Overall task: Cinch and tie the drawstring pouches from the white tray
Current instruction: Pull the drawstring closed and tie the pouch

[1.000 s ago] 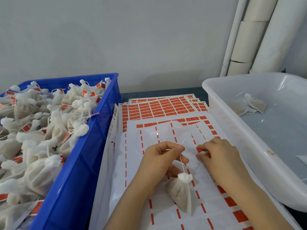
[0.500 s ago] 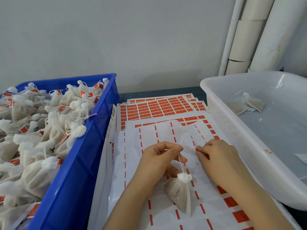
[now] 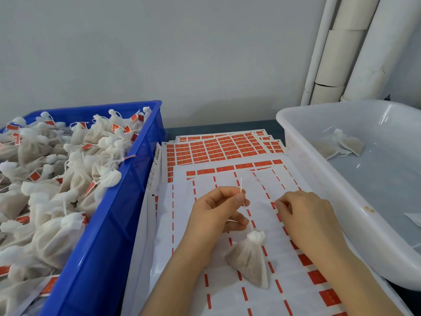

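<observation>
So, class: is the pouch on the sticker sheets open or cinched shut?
Cinched shut: the pouch has its neck bunched tight where the string leaves it.

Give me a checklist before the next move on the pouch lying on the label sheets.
1. Left hand grip on drawstring: pinched, ok.
2. Pouch neck cinched: bunched shut, ok.
3. Knot tied: cannot tell.
4. Pouch resting on label sheets: ok.
5. Right hand holding a label: cannot tell, fingertips at a red strip.
6. White tray has more pouches: ok.
</observation>
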Demonstrator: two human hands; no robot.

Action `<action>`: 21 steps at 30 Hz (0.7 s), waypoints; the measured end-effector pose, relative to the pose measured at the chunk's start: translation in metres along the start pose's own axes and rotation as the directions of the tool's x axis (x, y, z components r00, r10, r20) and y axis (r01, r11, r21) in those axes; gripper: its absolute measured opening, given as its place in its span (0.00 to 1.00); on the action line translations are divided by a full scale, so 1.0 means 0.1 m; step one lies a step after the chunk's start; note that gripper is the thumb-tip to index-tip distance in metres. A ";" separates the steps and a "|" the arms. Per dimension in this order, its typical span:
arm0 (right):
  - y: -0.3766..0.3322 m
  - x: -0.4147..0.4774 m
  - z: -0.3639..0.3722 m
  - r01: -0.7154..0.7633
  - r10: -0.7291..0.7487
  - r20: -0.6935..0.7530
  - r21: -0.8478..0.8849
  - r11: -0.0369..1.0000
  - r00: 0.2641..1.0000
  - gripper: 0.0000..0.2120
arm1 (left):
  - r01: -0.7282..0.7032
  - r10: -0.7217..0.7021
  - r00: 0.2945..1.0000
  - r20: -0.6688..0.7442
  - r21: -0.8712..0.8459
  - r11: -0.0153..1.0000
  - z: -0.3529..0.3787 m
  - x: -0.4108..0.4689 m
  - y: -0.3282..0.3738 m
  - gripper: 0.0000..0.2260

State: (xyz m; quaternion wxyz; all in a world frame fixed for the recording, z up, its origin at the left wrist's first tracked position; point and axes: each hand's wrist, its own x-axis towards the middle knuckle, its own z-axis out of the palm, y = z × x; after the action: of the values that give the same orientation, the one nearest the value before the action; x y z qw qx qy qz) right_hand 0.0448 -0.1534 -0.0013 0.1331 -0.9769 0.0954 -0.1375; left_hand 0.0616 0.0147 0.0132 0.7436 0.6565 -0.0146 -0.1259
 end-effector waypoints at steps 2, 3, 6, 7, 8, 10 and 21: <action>-0.01 0.00 0.00 -0.026 0.027 -0.017 0.026 0.999 1.000 0.10 | -0.005 0.005 1.000 -0.007 -0.007 1.000 0.00 0.00 0.00 0.04; -0.01 0.00 0.01 -0.037 0.039 -0.026 0.038 0.999 0.999 0.10 | -0.009 0.009 1.000 -0.008 -0.013 1.000 -0.01 -0.01 0.01 0.04; -0.01 0.00 0.01 -0.055 0.058 -0.051 0.052 0.997 0.997 0.10 | -0.018 0.018 1.000 -0.012 -0.029 0.999 -0.01 -0.02 0.02 0.05; -0.01 0.00 0.01 -0.060 0.063 -0.059 0.059 0.996 0.996 0.10 | -0.020 0.020 1.000 -0.015 -0.032 0.999 -0.01 -0.02 0.03 0.06; -0.01 0.00 0.01 -0.065 0.070 -0.065 0.072 0.995 0.995 0.10 | -0.022 0.022 1.000 -0.017 -0.031 0.999 -0.01 -0.02 0.03 0.08; -0.01 0.00 0.01 -0.087 0.096 -0.075 0.111 0.990 0.993 0.11 | -0.025 0.024 1.000 -0.018 -0.028 0.999 0.00 -0.02 0.04 0.09; 0.04 0.05 -0.04 -0.150 0.200 -0.156 0.283 0.947 0.967 0.06 | -0.027 0.025 0.999 -0.045 -0.041 0.999 0.00 -0.03 0.04 0.08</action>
State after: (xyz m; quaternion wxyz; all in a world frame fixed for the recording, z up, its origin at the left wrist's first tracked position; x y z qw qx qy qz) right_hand 0.0475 -0.1586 0.0023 0.2669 -0.9205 0.1743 -0.2259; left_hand 0.0598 0.0160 0.0177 0.7589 0.6432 -0.0042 -0.1017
